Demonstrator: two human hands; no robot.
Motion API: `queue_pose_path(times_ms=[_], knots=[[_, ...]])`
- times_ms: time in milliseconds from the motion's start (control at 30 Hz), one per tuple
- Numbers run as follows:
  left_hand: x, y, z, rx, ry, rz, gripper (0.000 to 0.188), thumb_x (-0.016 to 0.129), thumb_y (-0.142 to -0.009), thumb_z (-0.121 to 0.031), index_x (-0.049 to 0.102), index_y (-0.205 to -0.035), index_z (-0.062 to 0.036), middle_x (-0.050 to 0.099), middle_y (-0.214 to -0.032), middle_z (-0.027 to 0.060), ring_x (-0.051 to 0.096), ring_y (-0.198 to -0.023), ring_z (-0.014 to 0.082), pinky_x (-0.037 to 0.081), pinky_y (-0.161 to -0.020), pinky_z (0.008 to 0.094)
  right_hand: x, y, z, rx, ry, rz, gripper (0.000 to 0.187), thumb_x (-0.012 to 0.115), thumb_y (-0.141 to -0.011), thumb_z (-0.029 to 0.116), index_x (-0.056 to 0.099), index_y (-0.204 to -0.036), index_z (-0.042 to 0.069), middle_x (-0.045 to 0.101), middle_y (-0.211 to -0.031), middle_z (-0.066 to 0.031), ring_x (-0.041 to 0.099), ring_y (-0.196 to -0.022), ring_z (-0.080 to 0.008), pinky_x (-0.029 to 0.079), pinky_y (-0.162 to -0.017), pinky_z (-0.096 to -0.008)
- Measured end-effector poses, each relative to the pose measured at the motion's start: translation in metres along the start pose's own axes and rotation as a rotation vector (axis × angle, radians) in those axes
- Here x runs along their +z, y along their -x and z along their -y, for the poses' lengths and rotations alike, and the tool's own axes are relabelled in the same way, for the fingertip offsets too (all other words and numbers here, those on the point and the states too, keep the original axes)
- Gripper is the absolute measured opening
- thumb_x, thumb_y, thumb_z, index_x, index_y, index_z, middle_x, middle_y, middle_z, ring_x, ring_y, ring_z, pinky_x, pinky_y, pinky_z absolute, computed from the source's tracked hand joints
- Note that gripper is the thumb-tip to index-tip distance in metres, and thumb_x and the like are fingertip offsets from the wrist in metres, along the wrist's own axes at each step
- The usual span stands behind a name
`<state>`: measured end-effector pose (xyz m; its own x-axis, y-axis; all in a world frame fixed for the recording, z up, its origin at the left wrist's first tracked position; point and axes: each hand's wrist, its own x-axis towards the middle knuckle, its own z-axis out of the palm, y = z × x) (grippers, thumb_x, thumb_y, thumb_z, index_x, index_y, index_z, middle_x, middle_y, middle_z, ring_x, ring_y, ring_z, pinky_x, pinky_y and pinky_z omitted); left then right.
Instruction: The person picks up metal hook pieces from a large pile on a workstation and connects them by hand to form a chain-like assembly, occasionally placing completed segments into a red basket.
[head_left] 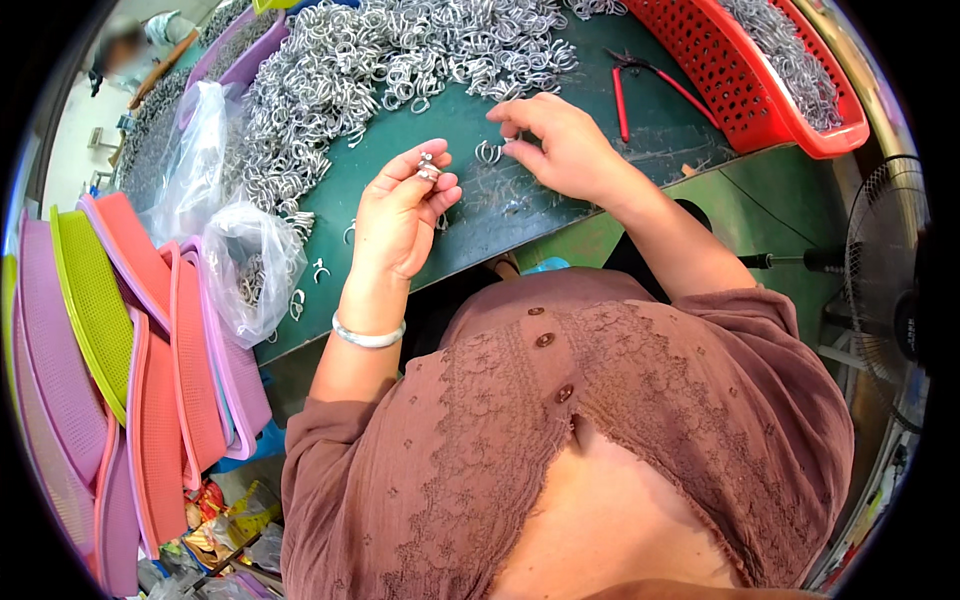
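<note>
Scuffed green wooden-edged or not, unclear, one bench (480,222): back from its front edge, small silvery curved metal rings (488,152), axis unclear, lay just left of the right hand (560,145), its grip uncertain; the left hand (405,205), farther off, pinched silvery metal pieces (428,168)

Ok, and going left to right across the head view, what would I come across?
Lime-green perforated basket in the stack at left, lower clear plastic bag with metal pieces in it, left hand holding small metal pieces, right hand, red-handled pliers, fan.
</note>
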<state>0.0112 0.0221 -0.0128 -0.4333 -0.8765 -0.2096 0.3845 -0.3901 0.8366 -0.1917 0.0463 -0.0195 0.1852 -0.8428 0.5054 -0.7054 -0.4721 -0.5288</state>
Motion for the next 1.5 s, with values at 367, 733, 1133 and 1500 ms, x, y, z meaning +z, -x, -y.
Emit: queue_pose_path(times_ms=[367, 733, 1133, 1500], knots=[[-0.008, 0.001, -0.003, -0.160, 0.448, 0.194, 0.033, 0.039, -0.083, -0.006, 0.040, -0.111, 0.0120, 0.051, -0.103, 0.0202, 0.055, -0.090, 0.0233, 0.045, -0.085, 0.0338, 0.017, -0.005, 0.011, -0.102, 0.268, 0.054, 0.039, 0.066, -0.063, 0.012, 0.053, -0.099, 0.009, 0.056, -0.080, -0.0017, 0.047, -0.086, -0.0207, 0.035, -0.075, -0.0345], [-0.011, 0.001, -0.003, -0.166, 0.497, 0.267, 0.039, 0.035, -0.083, -0.011, 0.035, -0.115, 0.0119, 0.046, -0.109, 0.0276, 0.051, -0.099, 0.0328, 0.042, -0.088, 0.0397, 0.011, -0.004, 0.011, 0.007, -0.212, -0.055, 0.034, 0.063, -0.068, 0.007, 0.054, -0.101, 0.006, 0.059, -0.088, -0.0042, 0.053, -0.082, -0.0170, 0.039, -0.073, -0.0299], [-0.002, 0.003, 0.004, -0.216, 0.381, 0.270, 0.035, 0.038, -0.087, -0.019, 0.045, -0.106, 0.0096, 0.054, -0.097, 0.0209, 0.055, -0.090, 0.0269, 0.047, -0.080, 0.0351, 0.011, -0.003, 0.016, 0.381, -1.355, 0.029, 0.037, 0.059, -0.074, 0.000, 0.047, -0.109, -0.001, 0.057, -0.098, -0.0103, 0.054, -0.088, -0.0129, 0.044, -0.074, -0.0240], [0.020, 0.008, 0.012, -0.123, 0.212, 0.113, 0.016, 0.051, -0.082, -0.009, 0.054, -0.095, -0.0012, 0.059, -0.082, 0.0086, 0.058, -0.070, 0.0148, 0.049, -0.061, 0.0253, 0.018, 0.001, 0.018, 0.399, -1.503, 0.073, 0.036, 0.055, -0.079, 0.004, 0.044, -0.114, 0.002, 0.056, -0.103, -0.0102, 0.054, -0.094, -0.0156, 0.043, -0.081, -0.0286]])
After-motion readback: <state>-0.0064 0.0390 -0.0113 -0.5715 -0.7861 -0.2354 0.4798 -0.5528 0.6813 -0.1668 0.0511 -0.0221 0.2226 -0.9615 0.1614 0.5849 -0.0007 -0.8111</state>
